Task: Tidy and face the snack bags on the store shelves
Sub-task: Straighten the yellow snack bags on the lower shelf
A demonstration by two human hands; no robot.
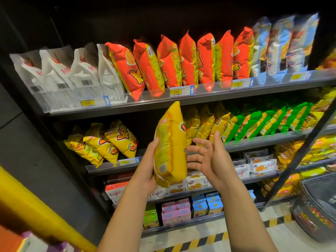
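Left hand grips the yellow bag upright before the second shelf's gap, right hand spread open beside it. Risky: a careless shove in could tip the leaning bags at the left over the front edge.

A: What stands right of the yellow pillar?
B: Green boxes nearest it, then pink cartons, then blue cartons.
A: Lower down?
B: Black-and-yellow floor stripes, right of it too.
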